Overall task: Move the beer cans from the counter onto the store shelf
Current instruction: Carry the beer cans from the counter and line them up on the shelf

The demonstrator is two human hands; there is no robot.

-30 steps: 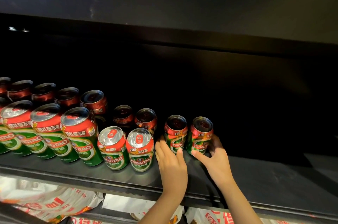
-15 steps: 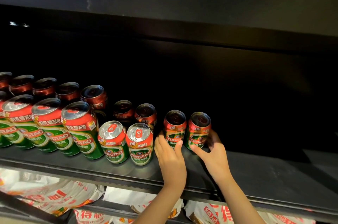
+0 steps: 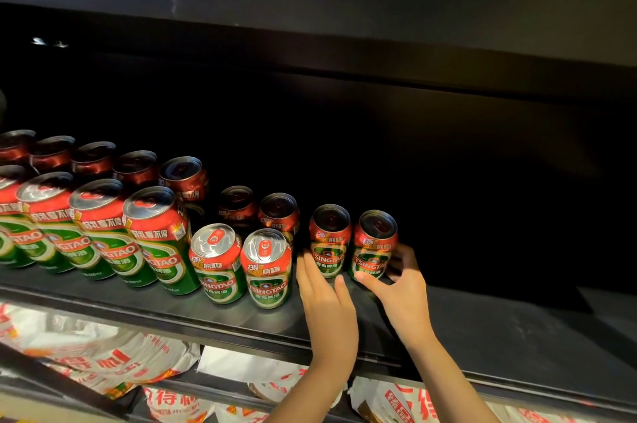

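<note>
Dark store shelf (image 3: 482, 329) holds rows of green-and-red Tsingtao beer cans, all upright. Landmark: the rightmost can (image 3: 374, 246), last one in the line, standing on the shelf board with only bare shelf to its right.

Right hand (image 3: 401, 291) is at the rightmost can: thumb tip touches the can's lower front, fingers (image 3: 405, 258) curl round its right side and partly behind it. Hand is spread loosely around the can, not squeezed tight; the far-side contact is hidden, so a firm grip cannot be told.

Just left of the rightmost can stands a second small can (image 3: 330, 239), close beside it; cannot tell if the 2 touch. Left hand (image 3: 325, 298) sits in front of and left of this can, fingers straight and together, pointing up along its lower left side, thumb out toward the gap between the 2 cans. Hand is flat and apart, not wrapped on the can.

Further left of the rightmost can: 2 small cans in front (image 3: 241, 267), with silver lids and red tabs, and 2 darker ones behind (image 3: 258, 210). Beyond those, taller cans (image 3: 155, 239) in a front row with another row behind, running off the left edge.

Below the shelf edge, under the rightmost can, white and red printed bags (image 3: 103, 357) lie on a lower level.
</note>
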